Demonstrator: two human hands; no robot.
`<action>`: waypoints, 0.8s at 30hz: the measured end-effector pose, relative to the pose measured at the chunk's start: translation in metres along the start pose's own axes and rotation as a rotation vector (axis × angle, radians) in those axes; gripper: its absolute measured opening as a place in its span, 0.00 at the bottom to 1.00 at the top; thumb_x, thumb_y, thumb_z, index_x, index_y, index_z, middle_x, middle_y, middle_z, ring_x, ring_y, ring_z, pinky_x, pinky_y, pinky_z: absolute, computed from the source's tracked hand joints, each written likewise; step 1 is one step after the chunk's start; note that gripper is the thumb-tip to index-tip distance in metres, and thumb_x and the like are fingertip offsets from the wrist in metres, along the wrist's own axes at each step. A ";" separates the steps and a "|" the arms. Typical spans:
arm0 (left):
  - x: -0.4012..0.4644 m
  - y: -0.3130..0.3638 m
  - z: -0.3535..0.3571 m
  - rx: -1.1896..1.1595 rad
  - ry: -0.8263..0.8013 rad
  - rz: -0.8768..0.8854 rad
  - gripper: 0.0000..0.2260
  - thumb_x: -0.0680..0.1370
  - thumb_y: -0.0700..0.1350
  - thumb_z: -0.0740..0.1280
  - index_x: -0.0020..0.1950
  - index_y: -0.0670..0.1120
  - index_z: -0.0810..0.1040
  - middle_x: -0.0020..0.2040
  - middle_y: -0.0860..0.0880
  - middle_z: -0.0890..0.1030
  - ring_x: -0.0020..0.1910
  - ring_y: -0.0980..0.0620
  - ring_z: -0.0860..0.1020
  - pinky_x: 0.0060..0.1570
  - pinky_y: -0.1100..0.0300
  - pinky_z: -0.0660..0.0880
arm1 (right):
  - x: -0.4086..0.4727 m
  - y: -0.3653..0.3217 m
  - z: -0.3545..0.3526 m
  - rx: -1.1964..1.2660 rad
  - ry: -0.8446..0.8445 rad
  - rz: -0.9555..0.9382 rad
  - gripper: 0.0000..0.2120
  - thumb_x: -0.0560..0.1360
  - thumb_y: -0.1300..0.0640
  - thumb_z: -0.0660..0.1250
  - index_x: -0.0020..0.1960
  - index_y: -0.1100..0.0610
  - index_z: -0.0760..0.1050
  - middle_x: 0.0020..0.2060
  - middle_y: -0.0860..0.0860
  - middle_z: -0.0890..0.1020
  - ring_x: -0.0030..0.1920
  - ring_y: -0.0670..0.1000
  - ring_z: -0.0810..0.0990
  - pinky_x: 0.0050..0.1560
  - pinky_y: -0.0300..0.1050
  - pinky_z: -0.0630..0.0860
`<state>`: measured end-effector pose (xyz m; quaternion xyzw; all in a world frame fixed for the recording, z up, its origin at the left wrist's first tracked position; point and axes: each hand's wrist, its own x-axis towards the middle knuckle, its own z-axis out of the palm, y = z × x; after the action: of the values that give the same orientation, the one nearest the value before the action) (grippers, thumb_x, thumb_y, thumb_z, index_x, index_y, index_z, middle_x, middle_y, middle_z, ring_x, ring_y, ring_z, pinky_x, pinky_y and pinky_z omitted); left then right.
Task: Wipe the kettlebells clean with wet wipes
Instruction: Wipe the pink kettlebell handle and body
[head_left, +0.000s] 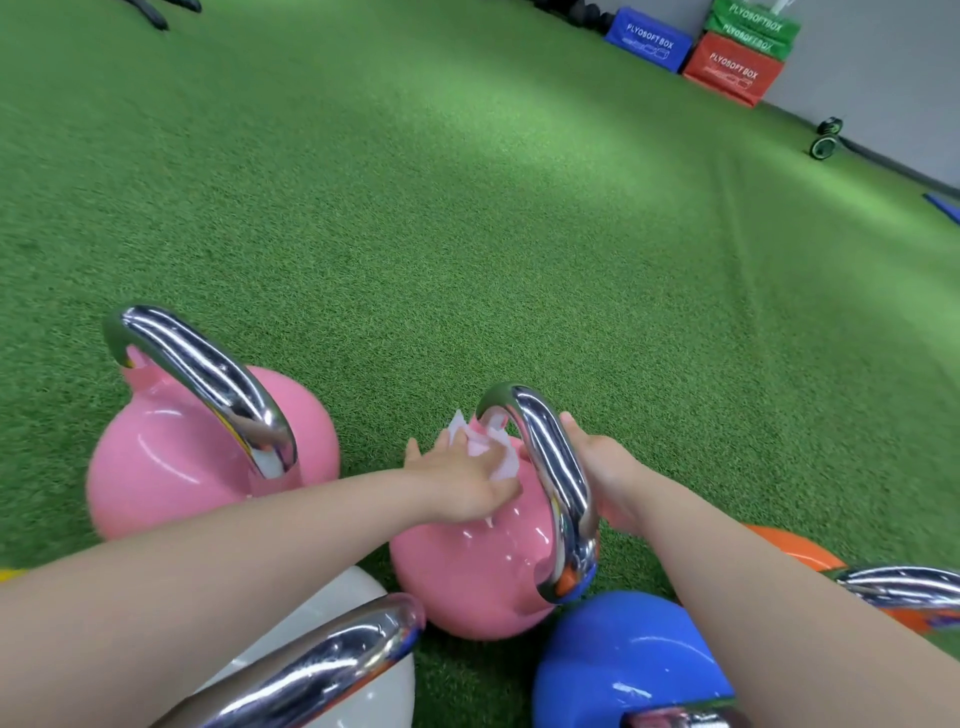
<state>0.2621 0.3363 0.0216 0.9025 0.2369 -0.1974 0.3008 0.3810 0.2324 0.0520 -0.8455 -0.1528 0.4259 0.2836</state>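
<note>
A: Task piece first. Small pink kettlebell (467, 577), upright on the turf (467, 234), near centre. Chrome handle (550, 493) arches over it, running near to far.

B: And the wipe?

A: White wipe (488, 452), crumpled, on the bell's top left shoulder, just left of the handle, partly under it at the far end. Left hand (457, 478) lies on top of it, fingers spread and fairly straight, pressing it to the pink surface. Not curled round it.

B: Right hand?

A: Right hand (602, 467) is on the other side of the handle, against the bell's right shoulder. Fingers look extended along it; the handle hides part of the palm, so whether it clasps anything cannot be told for sure. It reads as flat and bracing.

B: Neighbours?

A: Large pink kettlebell (208, 457) to the left, apart from the small one, also upright. White kettlebell (337, 623) near left, its handle touching or nearly touching the small pink bell's base. Blue kettlebell (623, 660) near right, just beside it. Orange kettlebell (800, 556) further right, mostly behind the right forearm.

B: Far side?

A: Blue box (649, 47), red box (732, 73) with a green box (753, 26) stacked on it, all by the far wall, well apart from the bells. A small black roller (826, 137) on the turf to their right.
</note>
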 end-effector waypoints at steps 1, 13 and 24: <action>0.003 0.002 0.001 0.021 -0.002 -0.013 0.27 0.78 0.65 0.46 0.75 0.58 0.50 0.77 0.41 0.47 0.76 0.41 0.43 0.69 0.35 0.39 | -0.001 0.000 0.000 0.003 0.008 0.002 0.33 0.79 0.38 0.47 0.54 0.66 0.76 0.47 0.63 0.82 0.45 0.57 0.79 0.59 0.53 0.75; 0.006 -0.025 -0.014 -0.369 0.207 0.071 0.19 0.82 0.51 0.52 0.52 0.41 0.78 0.38 0.46 0.74 0.36 0.49 0.72 0.37 0.59 0.67 | -0.031 0.007 0.002 0.348 0.073 0.007 0.29 0.80 0.42 0.45 0.58 0.62 0.74 0.48 0.60 0.83 0.51 0.57 0.81 0.59 0.55 0.75; 0.011 -0.023 -0.011 -1.072 0.375 -0.175 0.15 0.80 0.35 0.55 0.61 0.48 0.74 0.58 0.43 0.76 0.54 0.43 0.76 0.46 0.55 0.74 | -0.035 0.018 -0.002 0.379 0.078 -0.025 0.30 0.79 0.40 0.45 0.59 0.61 0.74 0.54 0.60 0.81 0.57 0.58 0.79 0.64 0.58 0.72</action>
<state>0.2609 0.3633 0.0137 0.6204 0.4269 0.0899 0.6517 0.3618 0.2002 0.0640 -0.7908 -0.0694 0.4105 0.4487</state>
